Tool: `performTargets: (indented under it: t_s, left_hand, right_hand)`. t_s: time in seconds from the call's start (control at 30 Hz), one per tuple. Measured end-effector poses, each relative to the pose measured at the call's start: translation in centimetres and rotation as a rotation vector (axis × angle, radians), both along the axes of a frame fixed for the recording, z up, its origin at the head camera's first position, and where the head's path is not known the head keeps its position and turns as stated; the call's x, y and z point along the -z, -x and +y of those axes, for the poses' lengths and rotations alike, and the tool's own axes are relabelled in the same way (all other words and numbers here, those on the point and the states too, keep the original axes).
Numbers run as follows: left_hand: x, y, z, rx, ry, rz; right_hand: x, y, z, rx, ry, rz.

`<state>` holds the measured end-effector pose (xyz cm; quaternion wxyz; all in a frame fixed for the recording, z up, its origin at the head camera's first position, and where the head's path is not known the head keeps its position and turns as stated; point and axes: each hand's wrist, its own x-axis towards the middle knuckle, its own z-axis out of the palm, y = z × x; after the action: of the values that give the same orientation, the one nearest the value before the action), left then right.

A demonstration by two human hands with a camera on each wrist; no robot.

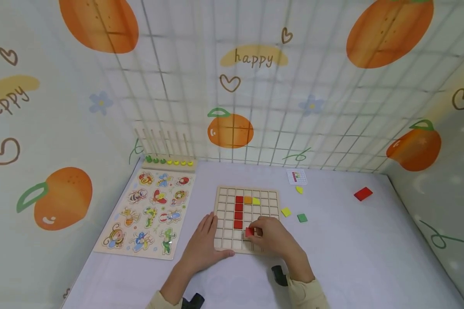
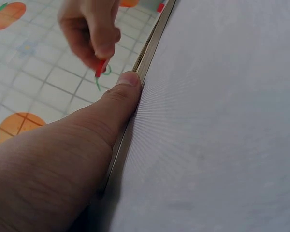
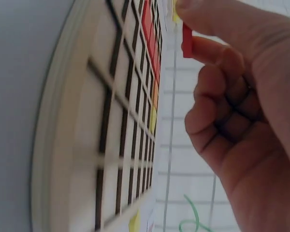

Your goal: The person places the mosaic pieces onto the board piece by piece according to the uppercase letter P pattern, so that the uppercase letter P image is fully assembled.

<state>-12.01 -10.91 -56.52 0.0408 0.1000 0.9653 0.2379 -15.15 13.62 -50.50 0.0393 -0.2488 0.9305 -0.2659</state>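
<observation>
A wooden grid board [image 1: 226, 243] lies flat in front of me, with a column of red square tiles [image 1: 238, 207], an orange tile [image 1: 248, 200] and a yellow tile [image 1: 256, 201] set in its cells. My right hand [image 1: 272, 236] pinches a red tile [image 1: 249, 232] between thumb and fingers, just above the lower middle of the board. In the right wrist view that red tile [image 3: 187, 42] stands edge-on, apart from the board. My left hand [image 1: 202, 249] rests against the board's left side and near corner, fingers straight, its thumb [image 2: 128, 79] along the near edge.
Loose yellow [image 1: 286, 212] and green tiles [image 1: 302, 218] lie right of the board, below a small pattern card [image 1: 296, 177]. Farther right is a red piece [image 1: 363, 194]. An insect puzzle board [image 1: 139, 253] and a pegged bead rack [image 1: 169, 165] stand at the left.
</observation>
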Motion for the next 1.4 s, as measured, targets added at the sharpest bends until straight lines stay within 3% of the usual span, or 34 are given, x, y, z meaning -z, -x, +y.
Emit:
performTargets:
  t_s: [0.43, 0.97, 1.4]
  left_hand:
    - [0.1, 0.0, 0.0, 0.003, 0.005, -0.007]
    - [0.4, 0.2, 0.0, 0.0, 0.014, -0.007]
    - [0.4, 0.1, 0.0, 0.011, 0.012, 0.016]
  right_hand:
    - [1.2, 1.1, -3.5, -0.047, -0.054, -0.083]
    - [1.1, 0.9, -4.1, -0.001, -0.13, -0.096]
    - [1.3, 0.7, -4.1, 0.037, -0.123, -0.102]
